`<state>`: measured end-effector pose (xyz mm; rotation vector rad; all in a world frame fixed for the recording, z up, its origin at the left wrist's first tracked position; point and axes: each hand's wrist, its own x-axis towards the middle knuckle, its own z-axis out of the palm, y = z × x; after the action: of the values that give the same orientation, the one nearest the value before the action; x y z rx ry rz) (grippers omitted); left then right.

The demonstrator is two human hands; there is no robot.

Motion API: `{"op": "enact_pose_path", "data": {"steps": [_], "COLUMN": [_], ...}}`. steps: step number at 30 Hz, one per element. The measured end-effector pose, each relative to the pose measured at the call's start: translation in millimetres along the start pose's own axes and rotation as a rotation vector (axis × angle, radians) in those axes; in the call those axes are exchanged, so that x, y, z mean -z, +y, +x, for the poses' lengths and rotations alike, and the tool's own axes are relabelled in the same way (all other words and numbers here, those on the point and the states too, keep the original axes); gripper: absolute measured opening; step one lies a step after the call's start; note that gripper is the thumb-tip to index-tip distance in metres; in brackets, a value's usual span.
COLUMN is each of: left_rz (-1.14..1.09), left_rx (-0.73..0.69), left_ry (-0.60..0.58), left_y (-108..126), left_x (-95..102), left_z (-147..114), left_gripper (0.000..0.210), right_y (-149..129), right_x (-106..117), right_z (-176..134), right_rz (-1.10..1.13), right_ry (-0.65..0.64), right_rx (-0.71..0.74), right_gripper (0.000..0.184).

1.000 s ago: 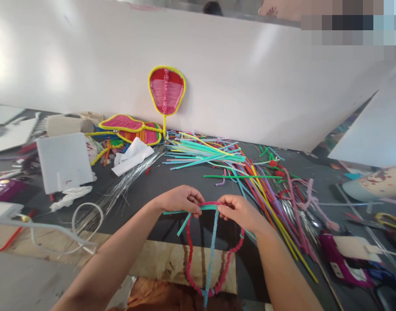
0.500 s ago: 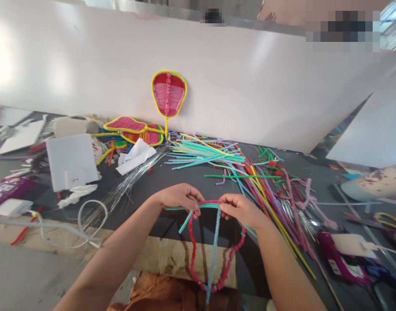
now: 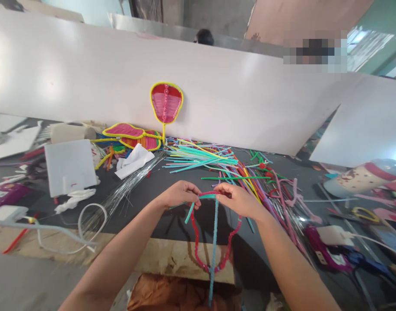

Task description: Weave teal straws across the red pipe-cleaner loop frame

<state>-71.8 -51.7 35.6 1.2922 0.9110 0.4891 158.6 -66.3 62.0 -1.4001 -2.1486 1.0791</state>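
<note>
Between my hands hangs a rounded loop of red pipe cleaner point(image 3: 230, 236), with a light blue twisted pipe cleaner point(image 3: 214, 233) running down its middle and past the bottom. Teal pipe cleaners point(image 3: 189, 212) lie along the loop's top edge, and a loose end sticks down by the left fingers. My left hand point(image 3: 182, 194) pinches the top edge and the teal strands at the left. At the right, where the blue stem meets the top, my right hand point(image 3: 238, 199) pinches the same edge. The exact contact under the fingertips is partly hidden.
Beyond my hands lies a pile of teal pipe cleaners point(image 3: 201, 156). A yellow-edged pink fan shape point(image 3: 166, 103) stands against the white board point(image 3: 236, 95). Thin wires point(image 3: 126, 185) lie left; purple glue guns point(image 3: 324, 248) lie at both sides. A tumbler point(image 3: 359, 177) is at right.
Both hands, still pinching the loop's top edge, have moved slightly away from my body. The loop has swung a little, and the camera view has tilted up and shifted right.
</note>
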Motion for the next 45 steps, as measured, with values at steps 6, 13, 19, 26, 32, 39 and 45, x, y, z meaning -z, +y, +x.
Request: {"op": "enact_pose_path", "data": {"steps": [6,13,19,26,32,39,45], "left_rz": [-0.106,-0.175,0.005,0.092,0.004,-0.226,-0.488], "left_rx": [0.014,0.007,-0.084,-0.139,-0.102,-0.079,0.010], "left_ry": [-0.001,0.024,-0.108,-0.074,0.040,0.175,0.222], "left_y": [-6.1,-10.5,-9.4,-6.8,-6.6,-8.8,-10.3], "left_x": [-1.3,10.7,12.4,5.5,3.0,-10.3,-16.9], "left_z": [2.5,1.2,-0.2,1.4,2.5,10.2,12.4], "left_gripper": [0.019,0.043,0.035,0.033,0.033,0.030,0.033], "right_y": [-6.0,4.4,23.3,20.9,17.7,14.3,14.5], "right_x": [-15.6,-22.0,-15.3,-17.7,-18.9,-19.3,-18.9], "right_z": [14.3,17.0,11.7,13.3,12.6,11.9,12.4], "right_rz": [-0.074,0.002,0.069,0.056,0.025,0.017,0.037], "right_ry": [-0.017,0.048,0.102,0.114,0.130,0.153,0.151], "right_rx": [0.103,0.109,0.050,0.030,0.027,0.067,0.083], "right_gripper": [0.024,0.018,0.018,0.016,0.015,0.014,0.016]}}
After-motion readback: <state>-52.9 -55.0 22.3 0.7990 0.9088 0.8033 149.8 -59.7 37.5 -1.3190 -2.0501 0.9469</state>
